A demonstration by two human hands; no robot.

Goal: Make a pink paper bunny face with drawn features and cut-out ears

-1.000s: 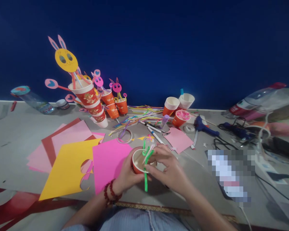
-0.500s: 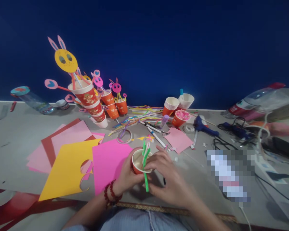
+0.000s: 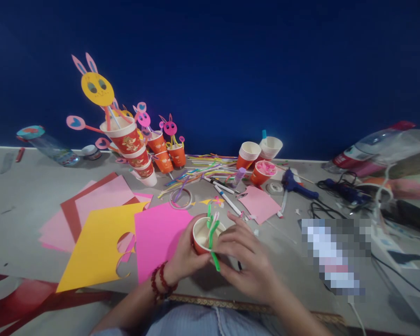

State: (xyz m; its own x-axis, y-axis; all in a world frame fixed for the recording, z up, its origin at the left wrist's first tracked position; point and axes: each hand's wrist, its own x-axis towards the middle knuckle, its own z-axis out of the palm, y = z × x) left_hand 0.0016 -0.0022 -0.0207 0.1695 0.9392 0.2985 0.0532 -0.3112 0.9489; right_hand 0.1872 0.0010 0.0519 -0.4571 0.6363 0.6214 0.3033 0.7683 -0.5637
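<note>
A red paper cup (image 3: 199, 240) with a pale inside is tilted towards me, and my left hand (image 3: 182, 252) is wrapped round its left side. Bright green pipe cleaners (image 3: 214, 229) stand up out of the cup beside a pale stick (image 3: 213, 225), and one green end (image 3: 215, 262) hangs over the near rim. At the cup's right edge, my right hand (image 3: 243, 252) pinches the green pipe cleaner between thumb and fingers. Its fingertips partly hide the bend at the rim.
Pink card (image 3: 161, 233) and cut yellow card (image 3: 91, 247) lie left. Behind are finished bunny cups (image 3: 126, 140), loose pipe cleaners (image 3: 196, 175), markers (image 3: 227, 198) and stacked cups (image 3: 248, 156). A blue glue gun (image 3: 297, 184), cables and a blurred-out device (image 3: 332, 256) are right.
The hanging green end has swung slightly up and to the right, and the upright green piece leans more to the right. My right hand's fingers have shifted a little; my left hand stays put.
</note>
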